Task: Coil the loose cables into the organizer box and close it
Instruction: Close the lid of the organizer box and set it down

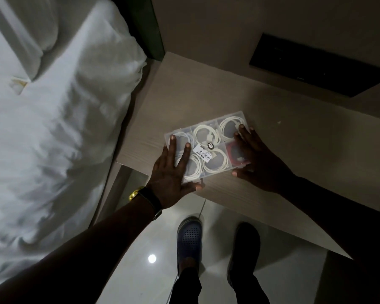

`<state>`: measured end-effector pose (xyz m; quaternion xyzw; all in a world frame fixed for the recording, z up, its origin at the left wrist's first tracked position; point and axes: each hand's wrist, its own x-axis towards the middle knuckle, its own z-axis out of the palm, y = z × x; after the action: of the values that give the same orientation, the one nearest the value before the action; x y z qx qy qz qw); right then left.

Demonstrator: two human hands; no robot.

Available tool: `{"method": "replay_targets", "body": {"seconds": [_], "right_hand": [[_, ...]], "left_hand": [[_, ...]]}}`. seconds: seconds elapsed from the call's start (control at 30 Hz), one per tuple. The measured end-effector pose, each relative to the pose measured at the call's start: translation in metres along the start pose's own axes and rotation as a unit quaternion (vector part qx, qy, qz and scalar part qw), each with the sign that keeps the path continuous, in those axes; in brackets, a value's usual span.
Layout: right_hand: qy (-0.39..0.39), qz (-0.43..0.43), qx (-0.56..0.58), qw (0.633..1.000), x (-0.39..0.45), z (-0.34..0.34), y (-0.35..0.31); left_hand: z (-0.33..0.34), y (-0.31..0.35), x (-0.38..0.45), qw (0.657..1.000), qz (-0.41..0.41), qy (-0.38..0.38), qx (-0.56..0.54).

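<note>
A clear plastic organizer box (208,126) lies flat on the pale wooden bedside table (206,91), its lid down. Through the lid I see coiled white cables (206,133) in several compartments and a red item (235,153) in the near right one. A price sticker (203,152) sits on the lid's middle. My left hand (169,172) lies flat on the box's left end, fingers spread, thumb at the near edge. My right hand (257,159) rests flat on the right end, fingers spread over the lid.
A bed with white bedding (53,128) fills the left side, close to the table. A black panel (316,64) is set in the wall behind the table. My two shoes (189,235) stand on the glossy floor below the table's near edge.
</note>
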<state>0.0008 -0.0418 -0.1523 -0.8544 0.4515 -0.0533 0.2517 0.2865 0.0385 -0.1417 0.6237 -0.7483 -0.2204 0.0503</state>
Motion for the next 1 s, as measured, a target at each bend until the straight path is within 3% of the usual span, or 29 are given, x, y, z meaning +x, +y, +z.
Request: {"method": "replay_targets", "body": {"seconds": [0.27, 0.6, 0.77, 1.0], "right_hand": [[0.022, -0.016, -0.038, 0.999, -0.001, 0.010, 0.005], [0.031, 0.003, -0.058, 0.998, -0.005, 0.014, 0.003], [0.104, 0.111, -0.006, 0.988, -0.019, 0.017, 0.004], [0.160, 0.184, 0.000, 0.970, -0.038, -0.002, 0.044]], "left_hand": [[0.021, -0.004, 0.000, 0.999, 0.002, 0.053, 0.007], [0.020, -0.003, 0.003, 0.998, 0.016, 0.063, -0.013], [0.013, 0.019, 0.033, 0.992, -0.025, 0.083, -0.091], [0.019, 0.062, 0.101, 0.993, 0.054, 0.075, -0.068]]}}
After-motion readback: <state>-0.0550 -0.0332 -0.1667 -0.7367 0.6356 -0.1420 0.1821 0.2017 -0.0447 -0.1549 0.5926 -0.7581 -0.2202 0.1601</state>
